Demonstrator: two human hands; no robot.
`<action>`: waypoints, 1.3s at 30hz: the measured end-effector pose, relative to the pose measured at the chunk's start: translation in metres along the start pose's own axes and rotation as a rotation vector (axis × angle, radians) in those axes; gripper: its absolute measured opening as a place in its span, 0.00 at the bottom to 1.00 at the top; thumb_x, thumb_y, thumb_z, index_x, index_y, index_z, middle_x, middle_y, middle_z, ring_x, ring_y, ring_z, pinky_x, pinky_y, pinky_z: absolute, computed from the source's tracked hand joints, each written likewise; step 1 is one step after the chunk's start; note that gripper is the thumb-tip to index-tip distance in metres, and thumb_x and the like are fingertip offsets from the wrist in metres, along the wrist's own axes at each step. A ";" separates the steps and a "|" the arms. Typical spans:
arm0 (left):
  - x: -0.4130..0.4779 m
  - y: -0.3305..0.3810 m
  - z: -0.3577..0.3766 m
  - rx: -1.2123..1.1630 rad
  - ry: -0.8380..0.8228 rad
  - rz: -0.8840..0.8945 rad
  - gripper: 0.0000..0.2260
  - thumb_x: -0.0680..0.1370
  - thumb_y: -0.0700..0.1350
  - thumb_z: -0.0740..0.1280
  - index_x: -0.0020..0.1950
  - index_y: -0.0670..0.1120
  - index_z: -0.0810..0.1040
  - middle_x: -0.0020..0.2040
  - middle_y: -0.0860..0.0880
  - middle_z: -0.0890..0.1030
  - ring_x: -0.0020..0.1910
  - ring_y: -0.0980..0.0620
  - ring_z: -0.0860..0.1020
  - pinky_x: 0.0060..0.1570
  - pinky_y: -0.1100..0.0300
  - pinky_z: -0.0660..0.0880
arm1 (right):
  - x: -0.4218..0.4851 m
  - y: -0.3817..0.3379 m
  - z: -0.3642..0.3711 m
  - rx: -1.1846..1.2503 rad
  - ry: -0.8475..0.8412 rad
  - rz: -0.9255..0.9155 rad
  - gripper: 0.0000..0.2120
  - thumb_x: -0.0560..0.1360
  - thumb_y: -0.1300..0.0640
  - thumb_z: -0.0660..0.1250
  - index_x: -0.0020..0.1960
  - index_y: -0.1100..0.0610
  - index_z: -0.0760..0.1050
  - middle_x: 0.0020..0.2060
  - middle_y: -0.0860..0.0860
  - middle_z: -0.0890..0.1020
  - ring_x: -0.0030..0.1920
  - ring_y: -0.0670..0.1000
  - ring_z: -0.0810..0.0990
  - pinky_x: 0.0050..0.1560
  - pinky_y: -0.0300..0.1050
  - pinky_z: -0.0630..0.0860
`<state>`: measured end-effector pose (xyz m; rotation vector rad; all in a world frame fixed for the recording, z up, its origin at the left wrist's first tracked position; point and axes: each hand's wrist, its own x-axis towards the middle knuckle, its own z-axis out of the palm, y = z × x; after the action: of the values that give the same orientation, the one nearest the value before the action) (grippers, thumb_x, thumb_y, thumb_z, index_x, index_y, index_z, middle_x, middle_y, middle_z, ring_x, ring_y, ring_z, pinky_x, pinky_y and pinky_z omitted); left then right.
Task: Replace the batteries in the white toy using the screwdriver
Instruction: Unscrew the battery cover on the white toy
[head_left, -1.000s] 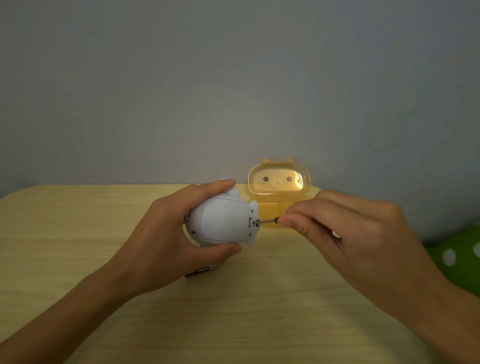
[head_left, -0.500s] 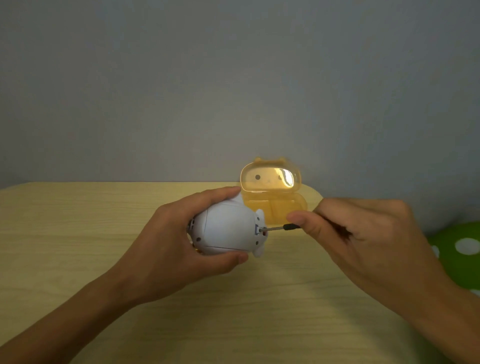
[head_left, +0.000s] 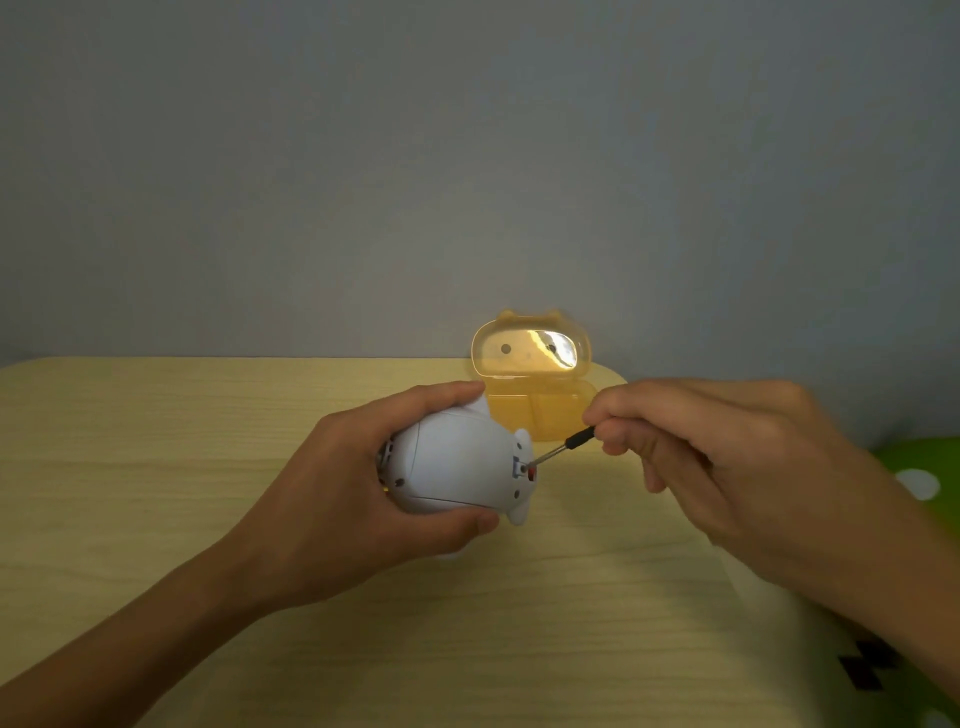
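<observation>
Cradling the white toy (head_left: 457, 462) on its side above the wooden table (head_left: 156, 467), the left hand (head_left: 343, 499) wrapped it between thumb and fingers. Beside that grasp, the right hand (head_left: 727, 467) pinched the screwdriver (head_left: 563, 449), tip at the toy's underside, a yellow case (head_left: 535, 395) just beyond.

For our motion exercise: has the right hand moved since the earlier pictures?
Yes: the right hand shifted right, from below the yellow case's middle to its right edge.

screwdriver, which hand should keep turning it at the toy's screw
Right. The right hand already pinches the screwdriver, tip at the small hatch on the white toy. The left hand is wrapped around the toy, steadying it.
</observation>
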<state>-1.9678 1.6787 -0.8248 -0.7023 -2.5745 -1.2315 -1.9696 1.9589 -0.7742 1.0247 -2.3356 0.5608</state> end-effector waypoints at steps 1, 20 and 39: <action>-0.001 0.000 0.001 -0.007 -0.003 -0.003 0.38 0.63 0.64 0.79 0.73 0.63 0.75 0.66 0.71 0.77 0.63 0.67 0.78 0.51 0.73 0.78 | 0.001 -0.001 0.000 -0.030 -0.009 -0.003 0.17 0.80 0.50 0.62 0.45 0.59 0.85 0.30 0.47 0.84 0.26 0.47 0.77 0.26 0.48 0.78; -0.005 -0.004 0.005 -0.035 -0.001 -0.034 0.38 0.64 0.63 0.80 0.73 0.63 0.76 0.66 0.69 0.78 0.62 0.66 0.79 0.52 0.72 0.78 | -0.006 -0.007 -0.001 -0.046 -0.128 0.067 0.21 0.80 0.41 0.62 0.43 0.55 0.84 0.27 0.44 0.79 0.25 0.45 0.73 0.28 0.39 0.70; -0.009 -0.004 -0.006 -0.062 0.041 -0.140 0.32 0.61 0.63 0.80 0.62 0.61 0.75 0.61 0.68 0.78 0.55 0.61 0.81 0.38 0.67 0.80 | -0.035 0.025 0.033 0.300 -0.211 0.501 0.09 0.73 0.41 0.68 0.46 0.41 0.86 0.39 0.37 0.87 0.43 0.44 0.84 0.38 0.35 0.78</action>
<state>-1.9626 1.6689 -0.8272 -0.5099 -2.6004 -1.3578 -1.9777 1.9751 -0.8255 0.6330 -2.7721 1.0637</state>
